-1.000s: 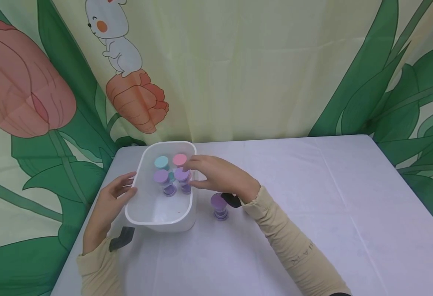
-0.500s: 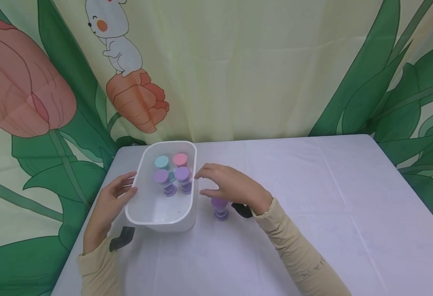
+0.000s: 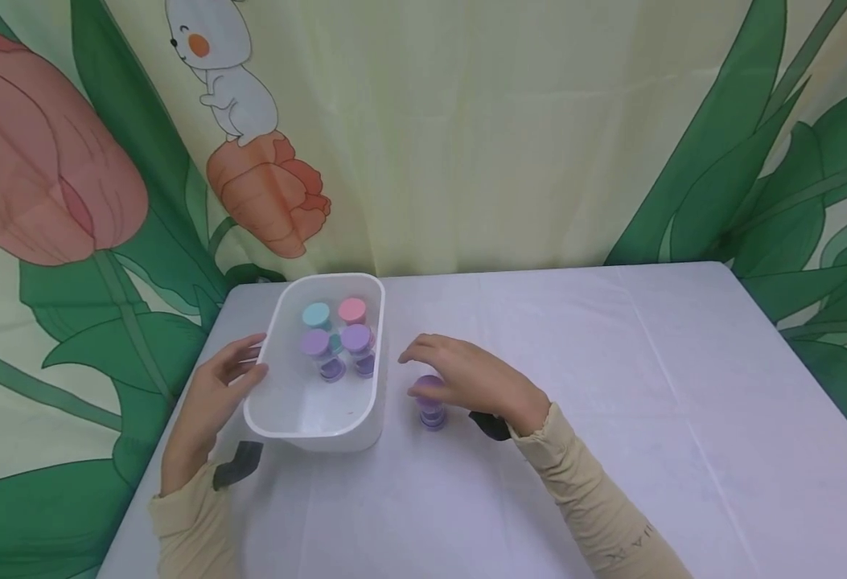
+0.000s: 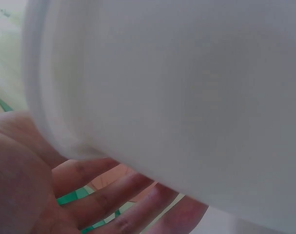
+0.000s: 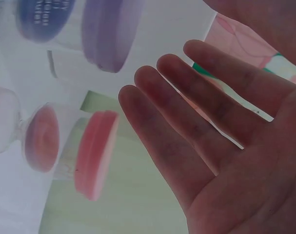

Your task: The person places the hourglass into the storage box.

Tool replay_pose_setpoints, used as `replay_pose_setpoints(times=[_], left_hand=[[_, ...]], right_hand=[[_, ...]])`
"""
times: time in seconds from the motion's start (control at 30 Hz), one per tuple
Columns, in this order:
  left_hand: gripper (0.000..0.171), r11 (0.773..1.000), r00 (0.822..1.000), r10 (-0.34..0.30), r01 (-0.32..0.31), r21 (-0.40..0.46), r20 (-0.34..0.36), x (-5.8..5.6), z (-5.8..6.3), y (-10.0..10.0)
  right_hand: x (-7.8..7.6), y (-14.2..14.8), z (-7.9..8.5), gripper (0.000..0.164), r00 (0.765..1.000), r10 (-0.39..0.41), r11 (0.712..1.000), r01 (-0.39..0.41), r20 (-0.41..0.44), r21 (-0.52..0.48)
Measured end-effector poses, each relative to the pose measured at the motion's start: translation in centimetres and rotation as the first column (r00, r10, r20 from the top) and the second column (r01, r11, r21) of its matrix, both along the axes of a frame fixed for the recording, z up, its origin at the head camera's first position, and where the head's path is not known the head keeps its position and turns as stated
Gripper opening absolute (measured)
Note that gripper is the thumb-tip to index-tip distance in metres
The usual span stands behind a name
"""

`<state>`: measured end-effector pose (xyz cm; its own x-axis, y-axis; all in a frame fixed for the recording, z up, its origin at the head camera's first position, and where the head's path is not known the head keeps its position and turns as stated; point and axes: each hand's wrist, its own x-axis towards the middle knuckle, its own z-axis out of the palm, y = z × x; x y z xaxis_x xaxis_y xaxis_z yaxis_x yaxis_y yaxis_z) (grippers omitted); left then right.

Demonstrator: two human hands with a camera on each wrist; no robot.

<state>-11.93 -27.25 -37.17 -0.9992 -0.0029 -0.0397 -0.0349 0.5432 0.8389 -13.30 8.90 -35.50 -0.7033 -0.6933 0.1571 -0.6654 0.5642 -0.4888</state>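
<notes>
A white plastic bin (image 3: 356, 439) stands at the table's left with several sand timers inside. Among them are two purple-capped timers, nearer (image 3: 316, 343) and right (image 3: 357, 338), a blue-capped timer (image 3: 316, 315) and a pink-capped timer (image 3: 352, 310). My left hand (image 3: 209, 398) rests against the bin's left side, its fingers (image 4: 143, 204) extended along the wall. Right of the bin, a purple sand timer (image 3: 433, 416) stands upright, its cap partly covered by my right thumb. My right hand (image 3: 474, 375) is over it, fingers spread and holding nothing. A pink sand timer (image 5: 95, 156) shows beyond in the right wrist view.
The table (image 3: 611, 386) has a pale cloth and extends to the right. Behind it hangs a curtain (image 3: 503, 145) printed with flowers and a rabbit on a carrot. The bin's right wall stands close to my right fingertips.
My right hand has withdrawn from over the bin, moving right and toward me to the purple timer on the table. My left hand and the bin have stayed in place.
</notes>
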Motion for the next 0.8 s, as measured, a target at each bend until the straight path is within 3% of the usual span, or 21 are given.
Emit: replay_pose_setpoints(times=[0.5, 0.8], left_hand=[[0.061, 1.0, 1.0, -0.004, 0.004, -0.012, -0.009, -0.2, -0.4, -0.4], [0.062, 1.0, 1.0, -0.002, 0.002, -0.001, -0.005, -0.2, -0.3, -0.2]], right_hand=[[0.9, 0.8, -1.3, 0.035, 1.0, 0.003, 1.0, -0.002, -0.021, 0.027], [1.1, 0.9, -2.0, 0.034, 1.0, 0.022, 1.0, -0.023, 0.015, 0.021]])
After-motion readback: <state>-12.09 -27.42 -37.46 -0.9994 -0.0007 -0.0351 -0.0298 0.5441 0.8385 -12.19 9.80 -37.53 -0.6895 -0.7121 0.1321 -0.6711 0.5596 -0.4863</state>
